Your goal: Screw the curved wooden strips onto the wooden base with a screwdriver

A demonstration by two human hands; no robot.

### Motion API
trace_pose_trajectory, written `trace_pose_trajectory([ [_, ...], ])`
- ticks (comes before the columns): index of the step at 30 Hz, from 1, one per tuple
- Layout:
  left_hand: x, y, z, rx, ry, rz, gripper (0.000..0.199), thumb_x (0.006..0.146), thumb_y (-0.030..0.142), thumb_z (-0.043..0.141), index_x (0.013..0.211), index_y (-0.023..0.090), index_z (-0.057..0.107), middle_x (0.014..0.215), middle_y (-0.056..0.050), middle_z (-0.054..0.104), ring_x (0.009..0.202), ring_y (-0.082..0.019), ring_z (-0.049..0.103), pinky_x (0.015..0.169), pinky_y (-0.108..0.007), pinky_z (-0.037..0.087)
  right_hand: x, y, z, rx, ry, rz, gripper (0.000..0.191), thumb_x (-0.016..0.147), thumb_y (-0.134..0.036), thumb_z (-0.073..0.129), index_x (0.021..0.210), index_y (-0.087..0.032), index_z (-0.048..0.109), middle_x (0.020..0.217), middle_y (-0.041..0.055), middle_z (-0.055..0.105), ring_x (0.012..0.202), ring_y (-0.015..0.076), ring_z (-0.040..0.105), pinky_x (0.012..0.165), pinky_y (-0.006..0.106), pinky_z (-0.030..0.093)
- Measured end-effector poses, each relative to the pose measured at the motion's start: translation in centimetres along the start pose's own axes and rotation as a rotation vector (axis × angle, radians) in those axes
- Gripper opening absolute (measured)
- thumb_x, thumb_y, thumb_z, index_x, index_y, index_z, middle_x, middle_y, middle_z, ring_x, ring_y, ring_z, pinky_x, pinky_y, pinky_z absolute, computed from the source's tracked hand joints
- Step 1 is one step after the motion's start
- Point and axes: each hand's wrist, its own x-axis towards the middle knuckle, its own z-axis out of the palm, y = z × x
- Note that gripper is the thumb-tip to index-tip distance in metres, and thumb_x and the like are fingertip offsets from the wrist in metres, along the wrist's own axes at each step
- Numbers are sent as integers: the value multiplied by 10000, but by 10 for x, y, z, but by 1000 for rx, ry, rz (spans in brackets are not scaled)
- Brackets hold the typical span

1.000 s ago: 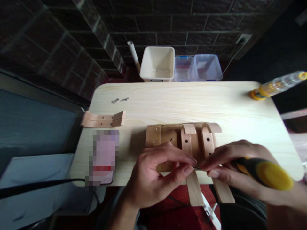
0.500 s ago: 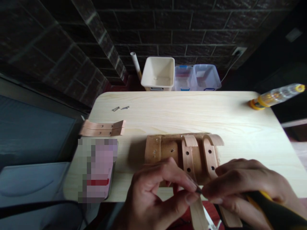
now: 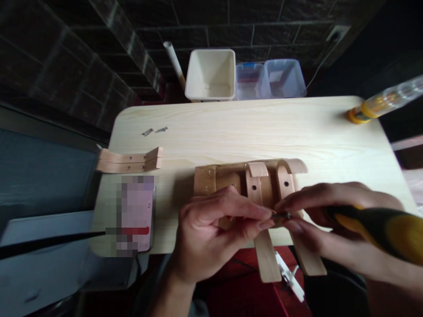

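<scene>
Thumb and index finger of my left hand are pinched on a small dark metal screw. My right hand is closed round a yellow-and-black screwdriver, its fingertips meeting the other end of the screw. Whether the screwdriver's tip touches the screw is hidden. Just beyond my hands lies a brown block with small holes on its top. Across it sit two curved wooden hooks, the left one and the right one, each with a dark hole showing. Their flat ends overhang the table's near edge.
Two loose curved wooden pieces lie together at the left, above a phone. Several screws rest farther back. A clear tube with a yellow base stands at the right corner. Bins stand behind the table.
The view has tilted down, so things sit higher in it. My hands have turned slightly, and the screw and screwdriver handle now show more clearly. Both hands keep their grip.
</scene>
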Motion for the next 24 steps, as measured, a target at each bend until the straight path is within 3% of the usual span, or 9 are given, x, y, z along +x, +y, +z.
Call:
trace_pose_trajectory([
  [4, -1, -2, 0, 47, 7, -34, 222, 902, 119, 846, 1075, 257, 832, 948, -29, 847, 757, -139, 753, 654, -248, 617, 1, 4, -3, -51, 9, 13, 169, 907, -281, 849, 1030, -371, 775, 939, -82, 856, 719, 147, 811, 623, 196, 658],
  [7, -2, -4, -5, 74, 125, -75, 206, 970, 212, 794, 1169, 264, 807, 1019, -45, 850, 835, -159, 771, 729, -271, 638, -2, 5, -9, -160, 107, 15, 97, 920, -331, 831, 994, -369, 782, 890, -67, 846, 670, 141, 788, 593, 190, 642],
  [10, -6, -5, -14, 97, 267, -60, 112, 1043, 256, 702, 1107, 248, 794, 931, -23, 817, 825, -137, 752, 702, -230, 605, -9, 7, -17, -249, 194, -9, 31, 960, -411, 779, 973, -383, 773, 796, -63, 813, 503, 111, 691, 435, 170, 561],
  [13, -11, -8, -23, 114, 283, -28, 187, 1091, 302, 625, 1005, 222, 770, 721, 9, 716, 721, -127, 673, 667, -243, 555, -13, 11, -24, -352, 178, -47, 36, 988, -409, 725, 991, -376, 739, 790, -48, 814, 465, 127, 683, 359, 180, 519],
  [16, -11, -11, -28, 131, 328, -13, 309, 1122, 335, 563, 911, 208, 749, 641, 15, 669, 712, -134, 641, 696, -264, 541, -11, 13, -26, -373, 87, -111, 89, 970, -325, 752, 1028, -380, 712, 816, -76, 833, 500, 130, 724, 415, 164, 568],
  [20, -6, -14, -26, 197, 402, -15, 264, 1113, 296, 585, 947, 218, 775, 730, 17, 724, 759, -112, 688, 759, -236, 569, -4, 13, -23, -272, 110, -22, 78, 982, -325, 759, 1010, -384, 717, 889, -107, 843, 648, 119, 789, 583, 137, 631],
  [24, -3, -12, -18, 274, 288, 15, 129, 1027, 159, 683, 1106, 219, 765, 879, 5, 776, 785, -115, 729, 755, -240, 591, -4, 15, -20, -246, 23, 45, 80, 976, -326, 780, 1046, -356, 757, 934, -80, 834, 725, 106, 783, 628, 135, 598],
])
